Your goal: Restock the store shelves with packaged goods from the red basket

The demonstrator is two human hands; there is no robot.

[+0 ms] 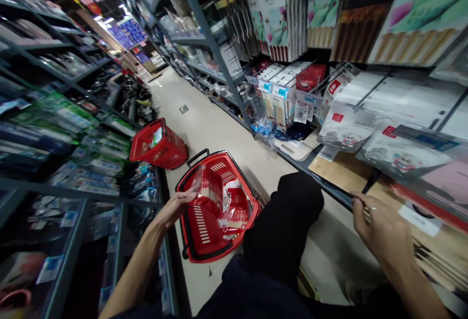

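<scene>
My left hand is over the left side of a red shopping basket. It is closed on a clear plastic packet with pale sticks that look like chopsticks; motion blurs its outline. Inside the basket lie more red-and-clear packets with similar pale sticks. My right hand is at the low shelf on the right, beside wooden cutting boards. Its fingers are curled, with thumb and forefinger close together near the shelf edge. What they grip, if anything, is hidden.
A second red basket stands farther up the aisle floor. Shelves line both sides. Packs of chopsticks hang at upper right, above white packaged goods. My bent knee is between the basket and the right shelf.
</scene>
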